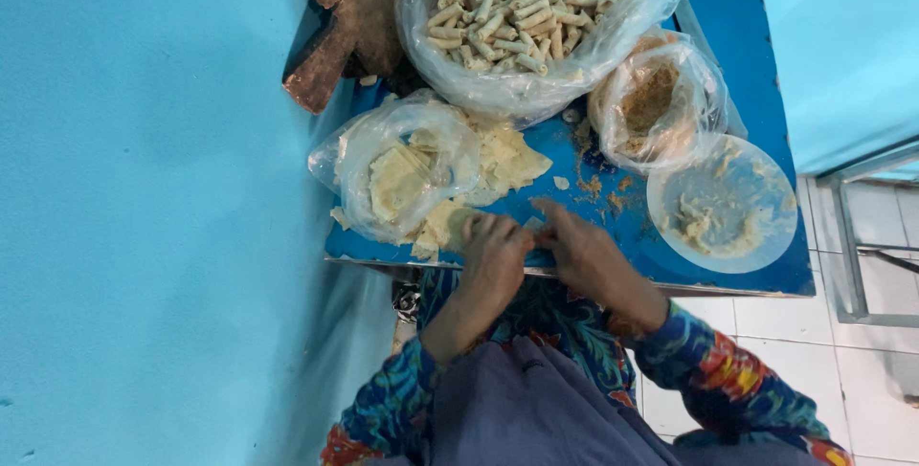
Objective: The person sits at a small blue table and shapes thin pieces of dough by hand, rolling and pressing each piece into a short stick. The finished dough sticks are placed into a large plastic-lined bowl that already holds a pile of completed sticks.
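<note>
Head view: left hand [493,254] and right hand [584,251] pressed together low in mid-frame, fingers pinched on a small pale wrapper [534,225] at the blue table's [737,64] near edge. Wrapper stack [402,179] just left, filling bag [651,98] upper right, both probably kept within reach. Wrapper mostly hidden by fingers; rolled-pastry bag [522,7] cut off at the top.

A large clear plastic bag [525,21] filled with pale rolled pastry sticks is set at the far end of the blue table [737,35]. Beside it, a smaller bag of brown crumbly filling [654,98] is seen, and near that a round clear plastic lid [724,204] smeared with paste. A worn brown wooden board [347,21] is propped against the turquoise wall [144,198]. White floor tiles [766,332] are visible below.
</note>
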The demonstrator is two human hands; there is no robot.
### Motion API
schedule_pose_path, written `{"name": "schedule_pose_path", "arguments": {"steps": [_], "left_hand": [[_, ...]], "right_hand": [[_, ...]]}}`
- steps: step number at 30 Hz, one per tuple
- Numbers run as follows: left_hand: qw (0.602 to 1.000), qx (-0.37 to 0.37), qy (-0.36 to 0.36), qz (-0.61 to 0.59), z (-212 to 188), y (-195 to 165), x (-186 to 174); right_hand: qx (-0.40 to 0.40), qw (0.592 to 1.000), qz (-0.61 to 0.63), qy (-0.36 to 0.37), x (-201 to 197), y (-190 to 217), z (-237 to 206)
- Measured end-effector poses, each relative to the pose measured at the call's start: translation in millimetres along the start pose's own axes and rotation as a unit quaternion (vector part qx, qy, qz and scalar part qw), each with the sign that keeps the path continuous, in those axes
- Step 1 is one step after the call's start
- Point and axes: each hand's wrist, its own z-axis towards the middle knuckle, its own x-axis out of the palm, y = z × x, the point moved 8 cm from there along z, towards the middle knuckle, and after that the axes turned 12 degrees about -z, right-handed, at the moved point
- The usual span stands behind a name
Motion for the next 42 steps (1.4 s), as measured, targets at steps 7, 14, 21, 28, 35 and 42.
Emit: {"name": "schedule_pose_path", "arguments": {"steps": [7, 14, 21, 28, 35, 42], "left_hand": [[0.998, -0.018, 0.021, -0.052, 11.5, 13.7, 1.9], [0.992, 0.101, -0.018, 0.074, -6.3, -26.0, -12.2], [0.999, 0.018, 0.032, -0.008, 6.6, -12.4, -7.0], [0.993, 0.079, 0.032, 0.086, -13.8, -28.9, -9.6], [0.975, 0.046, 0.029, 0.217, -13.7, -30.5, -6.4], [0.987, -0.036, -0.025, 0.154, -7.3, -4.4, -14.5]], "right_hand": [[0.0, 1.0, 0.024, 0.013, 4.7, -4.8, 5.4], [-0.103, 0.989, -0.096, -0.051, 13.5, 4.8, -22.3], [-0.021, 0.997, 0.064, 0.026, 15.5, -9.9, -8.3], [-0.074, 0.995, -0.059, -0.036, 10.4, 0.6, -27.7], [-0.129, 0.959, -0.245, -0.052, 15.2, 23.6, -37.0], [-0.094, 0.972, -0.214, -0.029, 8.6, 10.1, -5.1]]}}
